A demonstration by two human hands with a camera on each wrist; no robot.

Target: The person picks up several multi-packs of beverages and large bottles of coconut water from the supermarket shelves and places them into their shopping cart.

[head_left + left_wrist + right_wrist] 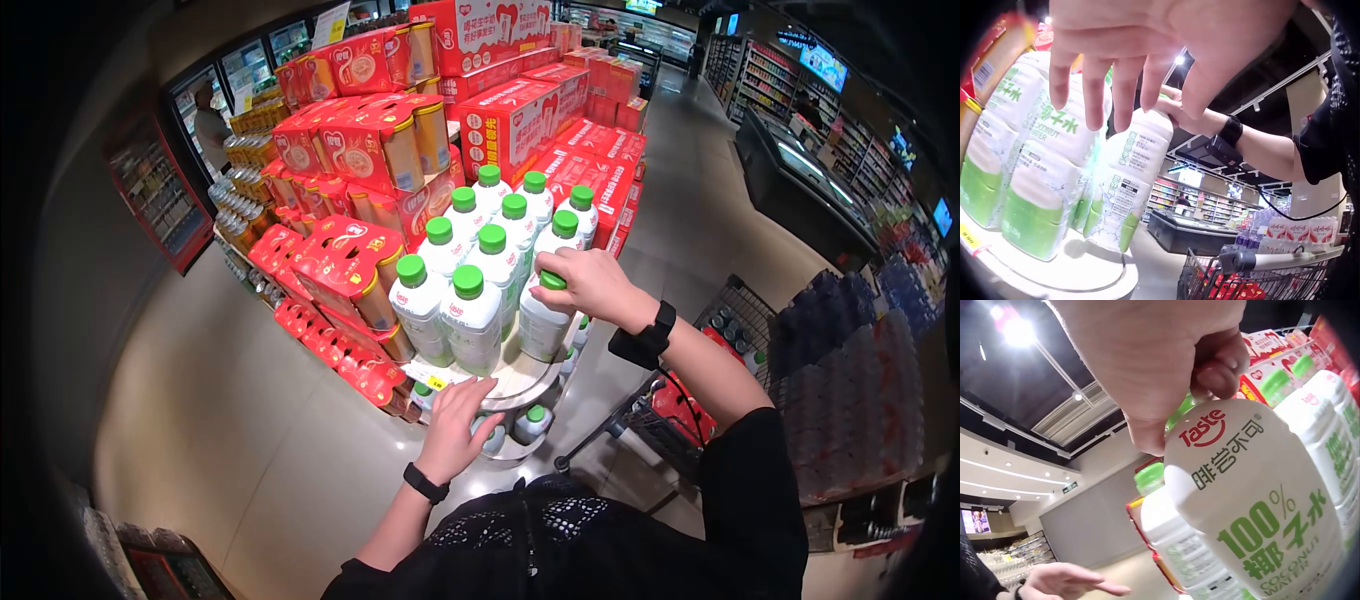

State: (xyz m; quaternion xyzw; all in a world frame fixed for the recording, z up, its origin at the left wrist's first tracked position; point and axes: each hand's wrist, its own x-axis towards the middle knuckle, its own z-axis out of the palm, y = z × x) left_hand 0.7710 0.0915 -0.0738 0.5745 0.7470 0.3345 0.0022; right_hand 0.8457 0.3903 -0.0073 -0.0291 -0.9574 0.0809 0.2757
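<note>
White bottles with green caps (474, 325) stand grouped on a round shelf (520, 378). At the right of the group, the right hand (592, 287) grips the green cap of one bottle (541, 328); the right wrist view shows this bottle (1254, 506) close up, slightly tilted, its cap mostly hidden by the hand (1154, 369). The left hand (458, 428) is by the shelf's front edge with fingers extended, holding nothing. In the left wrist view that hand (1166, 37) spreads its fingers in front of the bottles (1041, 169).
Red multipacks (345, 260) are stacked left of the bottles, red cartons (510, 120) behind them. A shopping cart (735, 320) with goods stands at the right, near wrapped bottle packs (850, 400). More bottles (533, 422) are on a lower tier. Floor (300, 450) extends at the left.
</note>
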